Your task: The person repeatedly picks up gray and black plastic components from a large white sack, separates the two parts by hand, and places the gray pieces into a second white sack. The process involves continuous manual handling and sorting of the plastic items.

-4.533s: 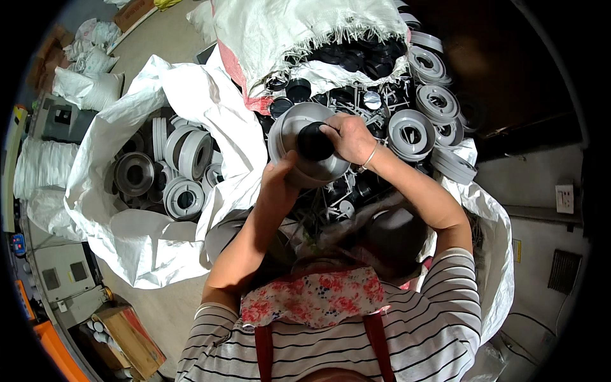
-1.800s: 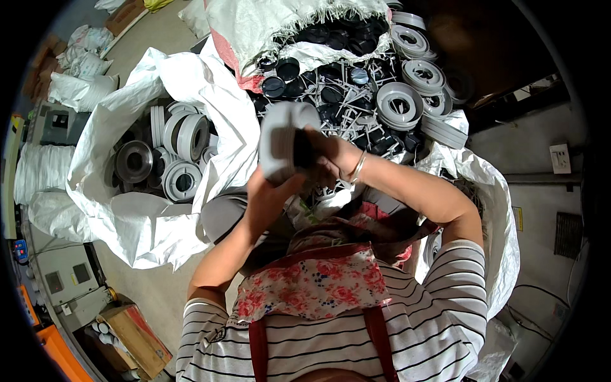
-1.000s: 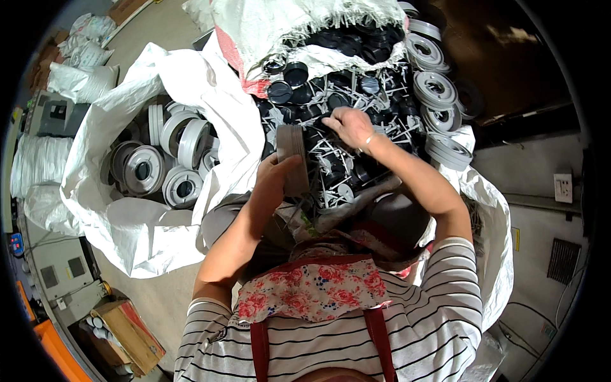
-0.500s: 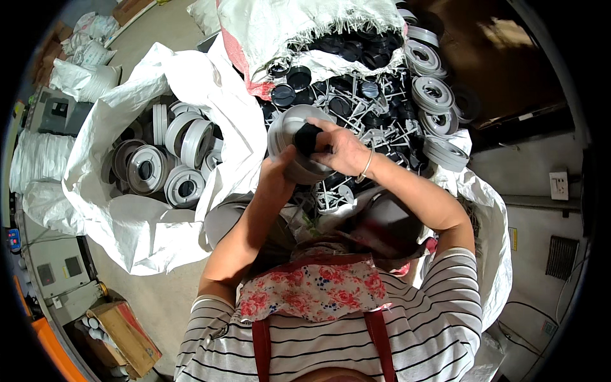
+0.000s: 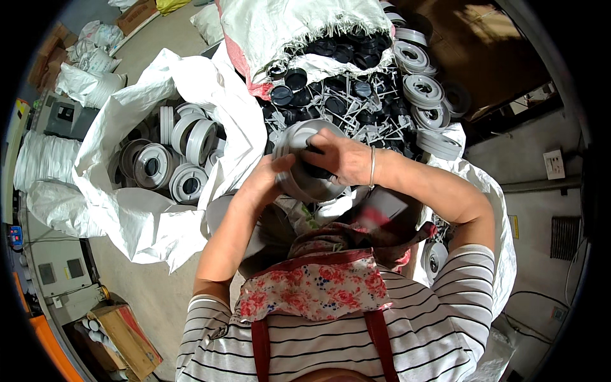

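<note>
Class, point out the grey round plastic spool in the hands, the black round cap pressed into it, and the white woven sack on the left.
grey round plastic spool (image 5: 294,141), head view, upper flange.
black round cap (image 5: 316,170), head view, visible edge.
white woven sack (image 5: 143,219), head view, front wall.

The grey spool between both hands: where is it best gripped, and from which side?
Probably by its round flange rim, from the left. The grey spool is tilted with its open face up, and the left hand already cups that rim, while the right hand presses a black cap into the centre, so the hub is taken.
</note>
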The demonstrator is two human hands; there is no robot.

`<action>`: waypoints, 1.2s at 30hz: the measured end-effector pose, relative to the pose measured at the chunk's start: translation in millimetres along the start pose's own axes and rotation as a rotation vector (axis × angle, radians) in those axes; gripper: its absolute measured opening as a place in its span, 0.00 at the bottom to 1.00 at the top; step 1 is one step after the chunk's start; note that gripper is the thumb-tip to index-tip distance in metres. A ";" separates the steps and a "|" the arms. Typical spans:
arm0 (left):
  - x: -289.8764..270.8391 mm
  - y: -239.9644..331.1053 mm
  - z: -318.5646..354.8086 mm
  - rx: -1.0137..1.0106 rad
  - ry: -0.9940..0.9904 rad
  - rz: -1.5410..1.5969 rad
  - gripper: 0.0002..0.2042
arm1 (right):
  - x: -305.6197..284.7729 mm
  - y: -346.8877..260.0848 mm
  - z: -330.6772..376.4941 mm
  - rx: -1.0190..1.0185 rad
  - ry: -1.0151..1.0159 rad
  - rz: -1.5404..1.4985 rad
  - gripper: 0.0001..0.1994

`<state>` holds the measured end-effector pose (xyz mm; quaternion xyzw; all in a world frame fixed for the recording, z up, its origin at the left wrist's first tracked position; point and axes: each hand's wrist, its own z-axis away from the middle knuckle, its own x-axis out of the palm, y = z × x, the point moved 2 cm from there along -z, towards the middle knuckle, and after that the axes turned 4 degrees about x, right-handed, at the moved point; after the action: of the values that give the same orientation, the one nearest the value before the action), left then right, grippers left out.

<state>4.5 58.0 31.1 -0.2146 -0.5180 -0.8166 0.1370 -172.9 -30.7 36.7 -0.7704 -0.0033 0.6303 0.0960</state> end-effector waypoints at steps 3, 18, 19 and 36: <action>1.3 -5.0 0.2 0.036 -0.029 0.093 0.32 | -9.7 -4.3 1.6 0.072 -0.061 -0.186 0.31; 8.9 -33.6 1.8 0.309 0.178 0.027 0.16 | 11.1 -17.9 -1.1 0.614 0.257 -0.500 0.37; 10.1 -31.8 2.1 0.305 0.152 0.026 0.16 | 19.6 -14.8 3.3 0.561 0.265 -0.473 0.37; 3.4 -21.5 14.1 0.306 0.339 -0.555 0.19 | 66.4 13.9 16.6 0.268 0.222 -0.626 0.25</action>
<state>-5.1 80.0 21.0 0.0956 -0.6427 -0.7597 0.0244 -176.9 -33.6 -33.0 -0.7766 -0.1459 0.4775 0.3843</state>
